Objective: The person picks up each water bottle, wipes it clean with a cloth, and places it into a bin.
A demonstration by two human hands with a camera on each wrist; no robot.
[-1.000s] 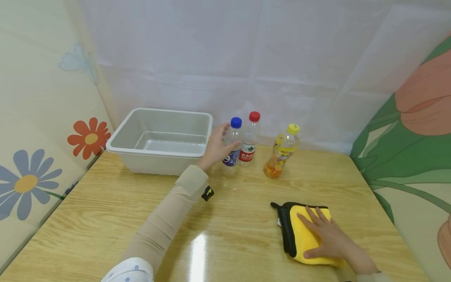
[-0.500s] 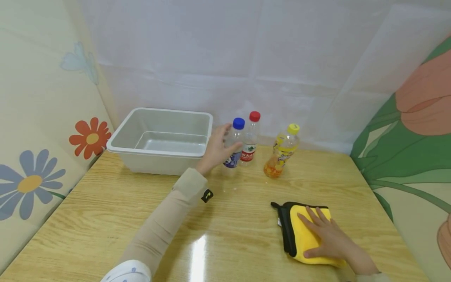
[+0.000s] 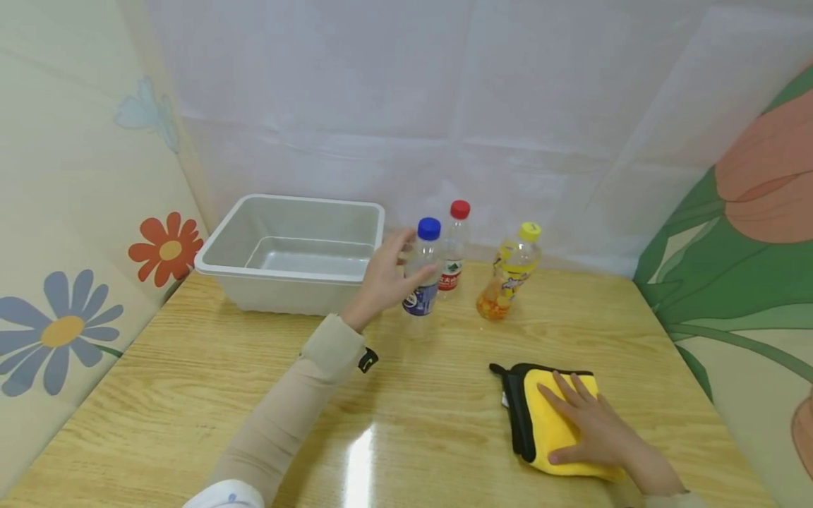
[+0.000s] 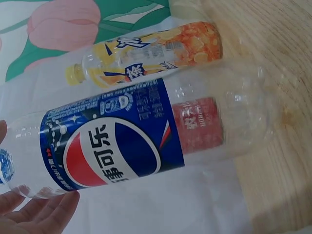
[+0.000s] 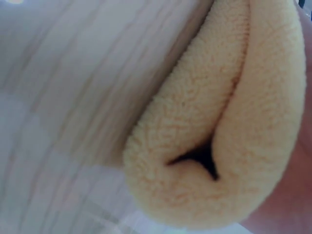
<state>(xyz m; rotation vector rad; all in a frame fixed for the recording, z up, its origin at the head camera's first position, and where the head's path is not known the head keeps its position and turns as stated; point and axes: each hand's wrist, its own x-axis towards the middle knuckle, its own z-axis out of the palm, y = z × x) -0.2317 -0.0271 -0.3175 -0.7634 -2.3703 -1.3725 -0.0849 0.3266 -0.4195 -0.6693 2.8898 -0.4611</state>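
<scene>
My left hand (image 3: 383,277) grips a clear plastic Pepsi bottle (image 3: 420,299) with a blue cap, its thumb across the near side. In the left wrist view, this bottle (image 4: 112,141) shows a blue label, and fingers (image 4: 58,214) curl at its upper part. Behind it stands a water bottle (image 3: 452,268) with a red cap and red label, partly covered. My right hand (image 3: 593,427) lies spread on a folded yellow towel (image 3: 546,451) with black edging. In the right wrist view, the towel's thick rolled fold (image 5: 180,126) shows close up.
A light grey plastic basin (image 3: 286,271) stands at the back left, beside my left hand. To the right of the bottles, an orange drink bottle (image 3: 508,279) with a yellow cap sits on the wooden table (image 3: 419,416). White cloth (image 3: 444,106) hangs behind.
The Pepsi bottle in my left hand has shifted slightly right and toward me, away from the red-capped one. My right hand and the towel have stayed in place.
</scene>
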